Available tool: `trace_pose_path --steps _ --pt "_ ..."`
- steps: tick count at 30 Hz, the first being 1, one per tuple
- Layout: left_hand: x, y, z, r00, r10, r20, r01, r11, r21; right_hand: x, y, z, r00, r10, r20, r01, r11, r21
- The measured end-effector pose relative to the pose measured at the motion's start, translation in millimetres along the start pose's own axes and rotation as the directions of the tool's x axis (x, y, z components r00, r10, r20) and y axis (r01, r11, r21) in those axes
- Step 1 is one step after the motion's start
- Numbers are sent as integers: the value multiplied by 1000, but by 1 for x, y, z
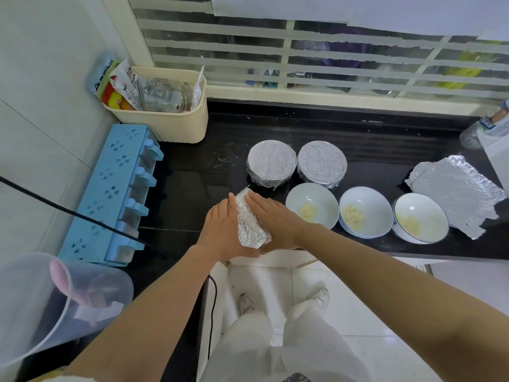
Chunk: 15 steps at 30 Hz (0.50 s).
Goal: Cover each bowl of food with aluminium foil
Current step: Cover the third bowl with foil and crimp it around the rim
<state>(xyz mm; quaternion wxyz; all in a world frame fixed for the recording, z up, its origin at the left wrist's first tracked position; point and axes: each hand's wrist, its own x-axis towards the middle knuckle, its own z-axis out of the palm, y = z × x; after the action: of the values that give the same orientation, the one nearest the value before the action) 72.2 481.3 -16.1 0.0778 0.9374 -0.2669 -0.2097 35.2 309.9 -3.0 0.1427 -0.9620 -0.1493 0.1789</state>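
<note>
done: rear-left bowl + rear-right bowl foil-covered, mid bench | now: foil bundle at front edge, pressed between flat left hand and right hand, fingers straight, no grip | todo: three uncovered bowls; foil sheet waiting far right

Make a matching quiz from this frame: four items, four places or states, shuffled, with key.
Items
1. foil-wrapped bowl
2. loose foil sheet
3. blue rack
4. cream basket

Places or states
A. far left on the counter, holding packets
B. pressed between left hand and right hand
C. lying on the counter, right of the three open bowls
D. along the tiled wall at left

Pairs: 1-B, 2-C, 3-D, 4-A
</note>
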Motion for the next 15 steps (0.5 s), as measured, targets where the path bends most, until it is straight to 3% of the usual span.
trace_pose_path --steps 15 --pt "7 13 9 1000 27 -16 -28 997 -68 -6 13 3 998 52 -21 -52 998 25"
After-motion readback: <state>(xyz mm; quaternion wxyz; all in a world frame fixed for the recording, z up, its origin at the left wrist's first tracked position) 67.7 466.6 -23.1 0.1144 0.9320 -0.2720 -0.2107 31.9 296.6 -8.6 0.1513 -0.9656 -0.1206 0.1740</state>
